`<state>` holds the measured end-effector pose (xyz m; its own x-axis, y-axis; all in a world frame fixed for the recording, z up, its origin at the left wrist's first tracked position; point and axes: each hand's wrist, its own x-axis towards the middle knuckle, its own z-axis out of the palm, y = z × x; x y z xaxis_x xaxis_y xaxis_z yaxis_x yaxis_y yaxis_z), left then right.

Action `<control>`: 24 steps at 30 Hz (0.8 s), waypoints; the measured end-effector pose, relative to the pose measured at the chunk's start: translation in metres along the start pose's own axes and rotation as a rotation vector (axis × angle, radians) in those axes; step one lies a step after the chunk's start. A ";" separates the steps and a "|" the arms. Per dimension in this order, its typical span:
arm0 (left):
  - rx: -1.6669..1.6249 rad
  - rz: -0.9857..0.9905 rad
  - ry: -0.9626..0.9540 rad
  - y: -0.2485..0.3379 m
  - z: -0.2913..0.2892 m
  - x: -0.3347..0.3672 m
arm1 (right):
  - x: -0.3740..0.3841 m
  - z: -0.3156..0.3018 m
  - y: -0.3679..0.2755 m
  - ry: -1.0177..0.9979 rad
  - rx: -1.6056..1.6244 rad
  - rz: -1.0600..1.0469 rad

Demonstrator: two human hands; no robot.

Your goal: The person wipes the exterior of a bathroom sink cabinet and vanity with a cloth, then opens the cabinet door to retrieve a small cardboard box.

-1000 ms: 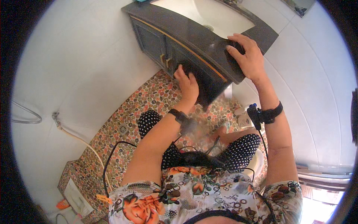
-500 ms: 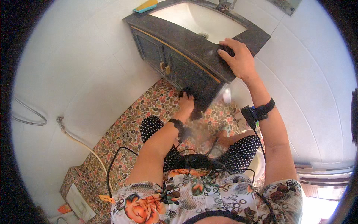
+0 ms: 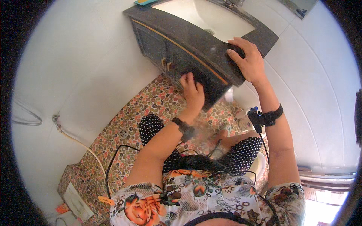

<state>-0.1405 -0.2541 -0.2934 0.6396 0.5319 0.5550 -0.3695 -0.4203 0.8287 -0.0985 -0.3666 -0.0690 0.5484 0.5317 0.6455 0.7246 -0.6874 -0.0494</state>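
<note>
L hand [image 3: 193,95] by cab. door [image 3: 181,57]; contact unclear. R hand [image 3: 252,63]: palm hidden.

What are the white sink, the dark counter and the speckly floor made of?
White sink: probably glazed ceramic, smooth and softly shiny. Dark counter: perhaps polished stone, catching faint glare. Floor: maybe pebbles or pebble-print tile; rounded multicoloured shapes show, but texture's unclear.

I am in a bathroom: before me a white washbasin [image 3: 201,17] with a metal tap [image 3: 234,3] is set into a dark surface [image 3: 188,34] over a two-door cabinet [image 3: 150,41]. Around me I see pale, smooth walls [image 3: 86,56], a pebble-patterned floor [image 3: 113,150] with a round drain [image 3: 123,133], and a cream hose [image 3: 89,148] running from a wall fitting [image 3: 55,119].
</note>
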 end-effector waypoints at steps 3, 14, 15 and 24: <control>0.086 -0.227 0.056 -0.022 -0.003 0.014 | 0.002 -0.006 -0.008 -0.014 0.007 -0.009; 0.140 -0.772 -0.252 -0.147 0.016 -0.009 | 0.005 -0.010 -0.009 0.011 -0.007 -0.013; 0.156 -0.769 -0.285 -0.155 0.020 -0.010 | 0.003 -0.009 -0.007 0.012 -0.011 0.000; -0.217 -0.619 -0.137 -0.074 0.012 0.029 | -0.005 0.000 0.016 -0.009 -0.063 0.062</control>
<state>-0.0868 -0.2162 -0.3400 0.8515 0.5235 -0.0297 -0.0250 0.0971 0.9950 -0.0900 -0.3805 -0.0727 0.5953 0.4909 0.6361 0.6615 -0.7488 -0.0413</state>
